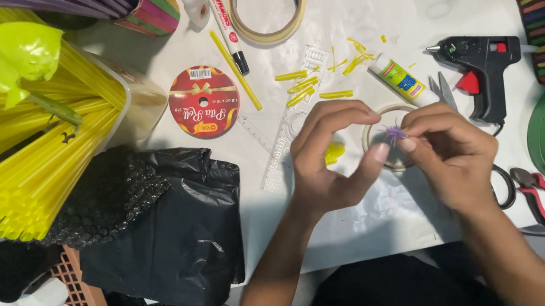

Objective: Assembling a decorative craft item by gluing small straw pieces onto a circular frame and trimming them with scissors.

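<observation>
Purple and frilly, a small fringed piece point(395, 133) sat pinched between the two hands above the white table point(369, 33). The left hand point(330, 159) curled in with thumb and forefinger closed toward the piece, and the right hand point(450, 149) gripped it from the other side, fingers point(425, 126) bunched tight on it. Directly beneath lay a small tape ring point(375, 133), and a glue bottle point(398, 78) and a black glue gun point(481, 67) rested just beyond. Cut yellow straw bits point(299, 89) lay scattered farther up the table. The step in hand looked like shaping or rolling the tiny fringe into a tuft. Judging by its size, the next move would call for a steady pinch so the strands stay gathered, probably with glue close by.
</observation>
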